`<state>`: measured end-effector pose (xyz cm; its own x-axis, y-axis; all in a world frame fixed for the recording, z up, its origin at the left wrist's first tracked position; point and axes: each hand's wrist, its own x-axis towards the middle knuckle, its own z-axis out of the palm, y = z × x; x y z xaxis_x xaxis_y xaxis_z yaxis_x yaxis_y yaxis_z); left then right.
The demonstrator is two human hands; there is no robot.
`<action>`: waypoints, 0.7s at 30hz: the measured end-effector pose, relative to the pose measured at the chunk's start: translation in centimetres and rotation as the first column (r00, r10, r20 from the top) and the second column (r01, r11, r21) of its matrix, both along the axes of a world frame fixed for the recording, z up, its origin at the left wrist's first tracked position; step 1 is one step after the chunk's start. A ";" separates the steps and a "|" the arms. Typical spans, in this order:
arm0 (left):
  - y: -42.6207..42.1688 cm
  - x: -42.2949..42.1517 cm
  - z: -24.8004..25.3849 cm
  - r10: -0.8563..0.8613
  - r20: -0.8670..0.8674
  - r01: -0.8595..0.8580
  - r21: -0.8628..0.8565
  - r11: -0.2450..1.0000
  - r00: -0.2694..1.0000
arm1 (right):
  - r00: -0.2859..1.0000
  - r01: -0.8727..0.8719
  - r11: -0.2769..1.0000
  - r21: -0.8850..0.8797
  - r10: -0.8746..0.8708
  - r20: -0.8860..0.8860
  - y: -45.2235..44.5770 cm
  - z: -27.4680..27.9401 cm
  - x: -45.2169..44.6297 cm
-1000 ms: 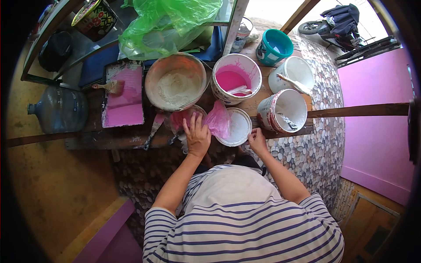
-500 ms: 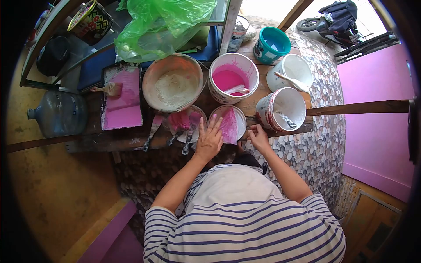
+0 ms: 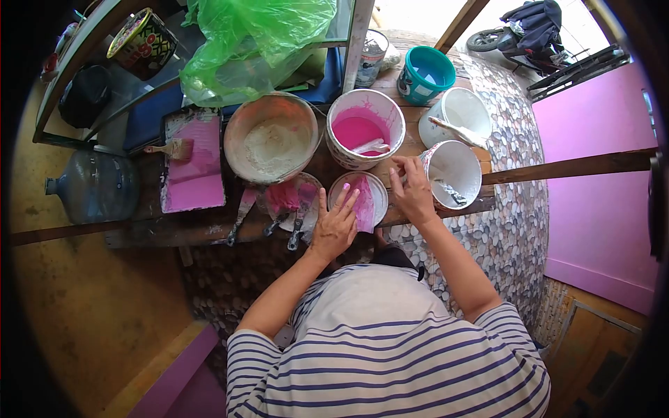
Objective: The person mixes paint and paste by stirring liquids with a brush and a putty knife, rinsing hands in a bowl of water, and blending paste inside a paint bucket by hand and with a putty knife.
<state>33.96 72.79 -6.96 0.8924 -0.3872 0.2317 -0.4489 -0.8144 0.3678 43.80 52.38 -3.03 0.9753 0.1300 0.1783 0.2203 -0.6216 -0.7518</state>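
My left hand [image 3: 334, 228] lies with fingers spread at the left edge of a round white lid [image 3: 380, 198]. On that lid is a pink-smeared piece of sheet or plastic [image 3: 364, 207]. My right hand [image 3: 414, 189] hovers to the right of the lid, in front of the white bucket [image 3: 465, 159], fingers loosely bent and apart, with nothing visible in them. Just beyond is a bucket of pink paint [image 3: 357, 130] with a paint-coated stick or handle resting inside. Left of my left hand, putty knives [image 3: 302, 216] and a pink-stained cloth or plastic [image 3: 282, 194] lie on another lid.
The wooden bench [image 3: 167, 231] also carries a paint tray [image 3: 197, 188] with a brush [image 3: 178, 149], a basin of whitish powder or paste [image 3: 272, 148], a teal bucket [image 3: 426, 76] and another white bucket [image 3: 460, 111]. A water jug [image 3: 97, 184] stands left; a green plastic bag [image 3: 258, 42] lies behind.
My right hand has moved forward from the bench's front edge to beside the white bucket, its fingers toward the pink paint bucket. My left hand stays by the lid.
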 end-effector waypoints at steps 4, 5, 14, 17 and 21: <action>0.1 -0.1 1.2 0.034 0.011 -0.034 -0.025 0.999 0.999 | 0.959 -0.089 0.951 -0.297 0.163 0.234 0.7 2.0 4.4; 0.2 -0.3 1.5 0.047 0.014 -0.046 -0.033 0.998 0.999 | 0.956 -0.122 0.940 -0.320 0.198 0.217 0.7 1.9 5.2; 0.8 -2.8 0.7 0.147 -0.040 -0.149 -0.043 0.988 0.988 | 0.930 -0.191 0.936 -0.297 0.269 0.249 3.0 2.9 3.8; 1.2 -3.4 0.5 0.192 -0.043 -0.194 -0.051 0.980 0.980 | 0.929 -0.147 0.944 -0.295 0.234 0.287 3.3 2.9 3.7; 1.9 -4.4 0.4 0.269 -0.056 -0.272 -0.077 0.959 0.962 | 0.934 -0.318 0.933 -0.169 0.339 0.116 3.8 3.1 2.2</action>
